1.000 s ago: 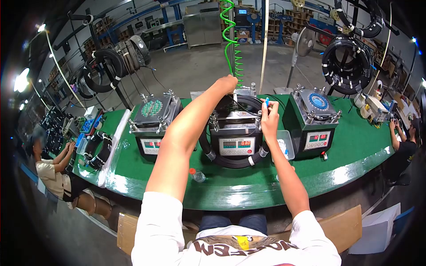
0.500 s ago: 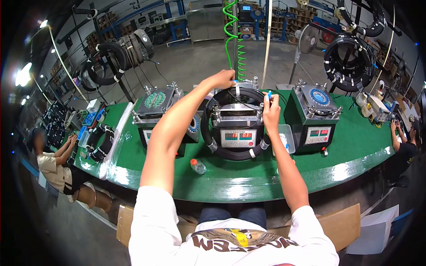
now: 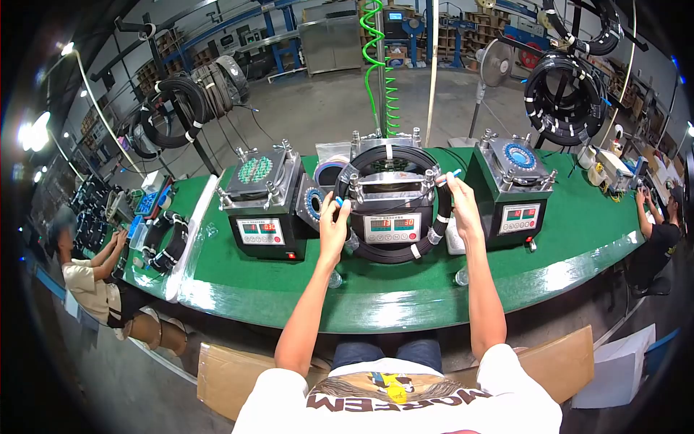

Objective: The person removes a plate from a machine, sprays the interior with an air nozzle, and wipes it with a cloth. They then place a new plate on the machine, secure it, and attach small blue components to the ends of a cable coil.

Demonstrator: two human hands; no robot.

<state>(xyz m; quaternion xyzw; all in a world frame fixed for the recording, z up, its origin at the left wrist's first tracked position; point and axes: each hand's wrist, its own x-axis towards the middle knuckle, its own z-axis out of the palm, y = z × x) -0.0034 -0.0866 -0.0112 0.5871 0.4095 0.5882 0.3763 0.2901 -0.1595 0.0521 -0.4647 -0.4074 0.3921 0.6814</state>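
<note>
A coil of black cable, bound with white and clear ties, hangs round the front of the middle machine, which has a lit red and green display. At the coil's left side my left hand is closed in a pinch on a cable end with a blue cap. To the right of the coil, my right hand pinches another cable end with a blue-and-white tip, near the machine's upper corner post. Clear bottles stand by both forearms, the left one partly hidden.
A machine with a green-dotted top plate stands to the left. Another with a blue ring plate is at the right. Green coiled air hoses hang behind. One person works at far left, another at far right.
My left hand has come down from the top of the coil to its left side, with a blue-capped cable end. My right hand has shifted slightly right and down, still holding its cable end.
</note>
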